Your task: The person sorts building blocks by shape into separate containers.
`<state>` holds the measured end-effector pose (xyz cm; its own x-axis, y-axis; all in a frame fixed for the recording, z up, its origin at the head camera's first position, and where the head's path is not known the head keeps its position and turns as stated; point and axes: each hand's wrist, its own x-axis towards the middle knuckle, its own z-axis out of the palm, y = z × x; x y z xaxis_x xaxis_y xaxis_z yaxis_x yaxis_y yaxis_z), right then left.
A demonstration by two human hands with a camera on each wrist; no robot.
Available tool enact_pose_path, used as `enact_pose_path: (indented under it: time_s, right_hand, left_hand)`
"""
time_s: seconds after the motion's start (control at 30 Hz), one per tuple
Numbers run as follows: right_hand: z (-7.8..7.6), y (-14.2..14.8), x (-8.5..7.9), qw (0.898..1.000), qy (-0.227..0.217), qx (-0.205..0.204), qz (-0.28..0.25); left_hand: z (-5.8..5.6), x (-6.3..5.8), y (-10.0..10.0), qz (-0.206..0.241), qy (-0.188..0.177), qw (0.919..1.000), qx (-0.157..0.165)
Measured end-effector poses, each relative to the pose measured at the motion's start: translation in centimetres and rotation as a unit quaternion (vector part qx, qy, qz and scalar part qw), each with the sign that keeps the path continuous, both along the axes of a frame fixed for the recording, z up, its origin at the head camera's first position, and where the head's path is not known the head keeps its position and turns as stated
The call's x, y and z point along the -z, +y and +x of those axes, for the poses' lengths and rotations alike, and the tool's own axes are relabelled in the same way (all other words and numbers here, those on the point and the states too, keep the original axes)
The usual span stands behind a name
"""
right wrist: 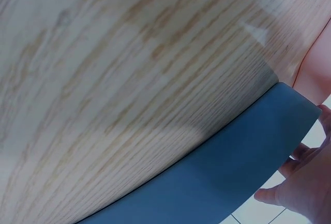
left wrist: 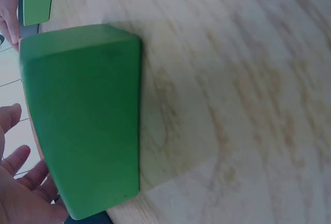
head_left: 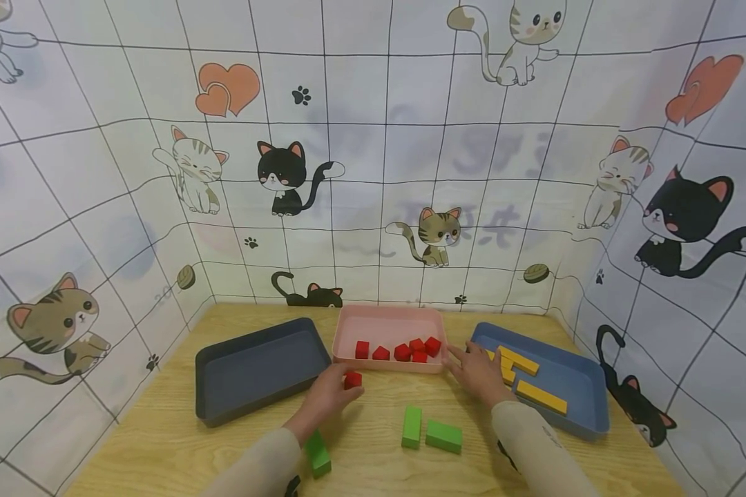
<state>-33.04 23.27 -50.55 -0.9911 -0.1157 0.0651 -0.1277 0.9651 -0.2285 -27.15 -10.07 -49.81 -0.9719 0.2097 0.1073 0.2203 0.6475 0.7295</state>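
Note:
In the head view my left hand [head_left: 327, 399] reaches over the table, with thumb and fingers spread around a red block [head_left: 352, 379] before the pink tray [head_left: 388, 315]. In the left wrist view the spread fingers [left wrist: 35, 176] show behind a large-looking green block [left wrist: 85, 120], and the red block is hidden. My right hand [head_left: 477, 373] rests between the pink tray's right front corner and the blue tray [head_left: 587, 421]. Its fingers are spread and hold nothing. Several red blocks [head_left: 402, 353] sit along the pink tray's front side.
A dark grey tray [head_left: 257, 376] stands at the left. Several yellow blocks [head_left: 541, 397] lie in the blue tray. Two green blocks, one upright in view [head_left: 412, 426] and one sideways [head_left: 444, 436], lie at front centre. Another green block [head_left: 318, 453] lies beside my left forearm. A cat-patterned curtain [head_left: 360, 159] encloses the table.

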Motion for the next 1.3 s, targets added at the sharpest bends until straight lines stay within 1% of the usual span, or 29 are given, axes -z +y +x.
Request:
enact_pose_path:
  time_s: [0.1, 0.17, 0.23, 0.4, 0.63, 0.77, 0.87, 0.97, 1.03, 1.17, 1.3]
  right_hand:
    - [0.0, 0.0, -0.1, 1.0, 0.001, -0.002, -0.003]
    - [0.1, -0.1, -0.1, 1.0, 0.0, -0.003, -0.006]
    - [0.1, -0.1, -0.1, 1.0, 0.0, -0.004, -0.006]
    - [0.2, 0.0, -0.1, 1.0, 0.007, -0.005, -0.003]
    - [0.2, 0.1, 0.1, 1.0, 0.011, -0.007, -0.004]
    - [0.2, 0.2, 0.1, 1.0, 0.011, -0.007, -0.007]
    - [0.2, 0.2, 0.2, 1.0, 0.013, -0.008, -0.008]
    - [0.2, 0.2, 0.2, 1.0, 0.013, -0.007, -0.009]
    - [0.2, 0.2, 0.2, 1.0, 0.013, -0.007, -0.009]
    - [0.2, 0.2, 0.2, 1.0, 0.014, -0.008, -0.009]
    - [0.3, 0.1, 0.0, 1.0, 0.011, -0.003, -0.001]
  left_hand:
    - [-0.1, 0.0, 0.2, -0.005, 0.005, 0.9999, 0.009]
    - [-0.1, -0.1, 0.3, -0.019, 0.013, 0.9997, 0.002]
    - [-0.1, 0.0, 0.5, -0.037, 0.026, 0.9989, -0.011]
    - [-0.4, 0.5, 1.0, -0.087, 0.043, 0.9936, -0.058]
    - [-0.5, 1.0, 1.6, -0.121, 0.038, 0.9855, -0.112]
    - [-0.7, 1.3, 1.7, -0.139, 0.041, 0.9805, -0.133]
    - [-0.7, 1.4, 1.8, -0.146, 0.047, 0.9785, -0.138]
    - [-0.8, 1.4, 1.9, -0.149, 0.047, 0.9786, -0.134]
    - [-0.8, 1.4, 2.0, -0.148, 0.041, 0.9798, -0.128]
    - [-0.8, 1.1, 2.2, -0.13, 0.031, 0.9848, -0.111]
    - [-0.8, 0.6, 2.2, -0.109, 0.037, 0.9892, -0.09]
